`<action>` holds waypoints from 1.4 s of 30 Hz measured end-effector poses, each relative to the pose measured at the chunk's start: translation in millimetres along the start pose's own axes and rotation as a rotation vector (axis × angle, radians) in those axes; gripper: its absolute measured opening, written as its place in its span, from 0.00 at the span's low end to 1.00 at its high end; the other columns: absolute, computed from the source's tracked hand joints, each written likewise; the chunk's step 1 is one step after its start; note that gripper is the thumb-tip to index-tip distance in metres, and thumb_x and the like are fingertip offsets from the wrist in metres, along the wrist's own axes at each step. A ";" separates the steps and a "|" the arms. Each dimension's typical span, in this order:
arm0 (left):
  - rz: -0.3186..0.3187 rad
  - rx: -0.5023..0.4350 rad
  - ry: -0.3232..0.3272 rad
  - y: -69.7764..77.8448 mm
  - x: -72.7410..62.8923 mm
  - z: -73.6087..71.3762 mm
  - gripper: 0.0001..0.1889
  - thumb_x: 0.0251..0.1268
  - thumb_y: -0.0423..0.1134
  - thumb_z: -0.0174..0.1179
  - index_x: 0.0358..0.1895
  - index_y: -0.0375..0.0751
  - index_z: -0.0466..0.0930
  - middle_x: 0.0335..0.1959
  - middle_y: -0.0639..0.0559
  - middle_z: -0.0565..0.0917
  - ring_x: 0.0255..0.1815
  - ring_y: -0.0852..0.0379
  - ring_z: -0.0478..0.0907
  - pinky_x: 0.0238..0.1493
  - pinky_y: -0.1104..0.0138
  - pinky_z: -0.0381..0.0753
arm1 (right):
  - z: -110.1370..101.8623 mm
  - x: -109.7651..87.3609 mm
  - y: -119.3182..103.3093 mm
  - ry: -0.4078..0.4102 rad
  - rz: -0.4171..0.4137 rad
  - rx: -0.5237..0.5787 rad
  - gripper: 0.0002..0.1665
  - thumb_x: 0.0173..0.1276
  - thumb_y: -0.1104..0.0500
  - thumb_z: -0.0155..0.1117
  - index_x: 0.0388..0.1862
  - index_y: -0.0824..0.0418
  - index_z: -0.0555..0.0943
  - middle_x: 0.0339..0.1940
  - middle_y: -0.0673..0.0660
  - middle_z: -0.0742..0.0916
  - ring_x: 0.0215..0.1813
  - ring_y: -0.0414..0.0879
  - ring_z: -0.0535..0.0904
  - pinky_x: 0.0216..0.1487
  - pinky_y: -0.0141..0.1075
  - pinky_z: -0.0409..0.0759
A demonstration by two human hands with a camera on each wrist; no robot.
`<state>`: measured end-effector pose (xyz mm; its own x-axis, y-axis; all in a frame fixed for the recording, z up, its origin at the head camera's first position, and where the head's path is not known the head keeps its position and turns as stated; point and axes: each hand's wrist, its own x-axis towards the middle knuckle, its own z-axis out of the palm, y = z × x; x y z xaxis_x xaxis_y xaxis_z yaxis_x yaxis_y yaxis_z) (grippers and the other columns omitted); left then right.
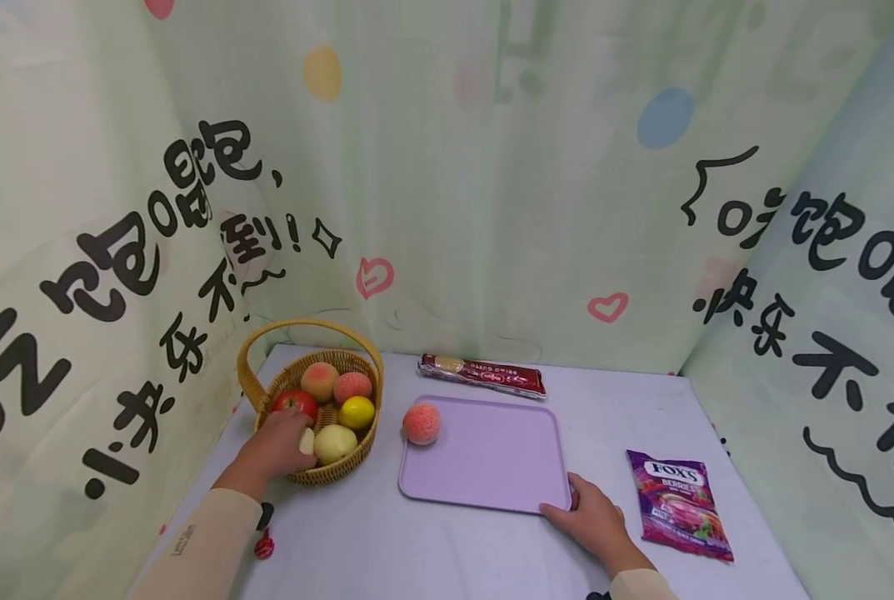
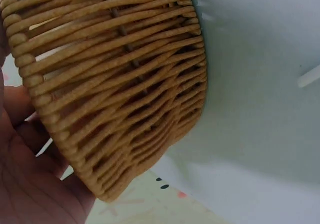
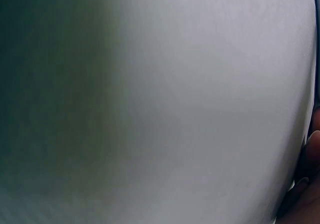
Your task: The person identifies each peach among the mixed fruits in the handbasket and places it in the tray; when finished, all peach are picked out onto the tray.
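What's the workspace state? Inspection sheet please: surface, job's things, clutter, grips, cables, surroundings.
Surface: pale tabletop, no spill seen.
Job's things: wicker basket with assorted fruit; lavender tray, one peach at its far left corner.
Clutter: dark red packet behind tray; purple FOX'S bag to the right.
Grips: left grip over basket rim, hold unclear; right grip holds tray's near right corner.
Cables: nothing seen.
Surroundings: pale green curtains with black lettering.

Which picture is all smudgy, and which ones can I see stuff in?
Right wrist: smudgiest, mostly blurry grey, dark on the left, with only a bit of the right hand at the edge; left wrist: basket weave fairly clear, left hand shadowy; head: bright, big letters on the purple packet readable.
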<state>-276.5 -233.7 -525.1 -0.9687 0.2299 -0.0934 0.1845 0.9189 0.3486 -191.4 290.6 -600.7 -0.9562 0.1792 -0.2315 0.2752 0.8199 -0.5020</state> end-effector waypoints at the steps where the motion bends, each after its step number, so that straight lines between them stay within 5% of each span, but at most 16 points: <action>1: -0.006 0.000 -0.004 1.1 0.6 -0.6 0.34 0.51 0.43 0.76 0.61 0.31 0.78 0.64 0.33 0.76 0.64 0.34 0.69 0.64 0.41 0.75 | -0.1 -0.1 -0.3 0.002 -0.003 0.000 0.69 0.49 0.23 0.74 0.74 0.71 0.68 0.49 0.59 0.87 0.47 0.52 0.78 0.52 0.59 0.73; 13: -0.084 -0.031 -0.034 7.0 9.5 7.2 0.30 0.47 0.38 0.79 0.55 0.33 0.81 0.71 0.27 0.69 0.67 0.28 0.66 0.63 0.38 0.74 | -0.4 -1.8 -1.6 0.009 -0.003 -0.003 0.68 0.50 0.24 0.74 0.74 0.71 0.68 0.49 0.60 0.86 0.47 0.52 0.78 0.52 0.59 0.72; 29: -0.105 -0.074 -0.007 8.7 4.1 5.1 0.35 0.46 0.37 0.79 0.61 0.29 0.78 0.68 0.28 0.72 0.66 0.31 0.67 0.66 0.39 0.73 | -0.5 -1.3 -1.7 0.006 0.008 0.000 0.69 0.48 0.23 0.74 0.74 0.71 0.68 0.54 0.64 0.86 0.50 0.54 0.80 0.55 0.62 0.73; 42: -0.003 -0.192 0.081 -9.4 -1.0 -2.8 0.37 0.47 0.37 0.75 0.65 0.31 0.75 0.66 0.31 0.73 0.61 0.35 0.71 0.62 0.39 0.76 | 1.8 -0.8 -0.5 0.012 -0.001 -0.007 0.70 0.48 0.22 0.73 0.73 0.72 0.68 0.61 0.70 0.83 0.58 0.62 0.80 0.56 0.66 0.71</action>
<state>-277.7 -243.5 -525.6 -0.9808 0.1939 -0.0217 0.1545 0.8397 0.5205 -190.7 289.1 -601.7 -0.9575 0.1853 -0.2209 0.2740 0.8237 -0.4964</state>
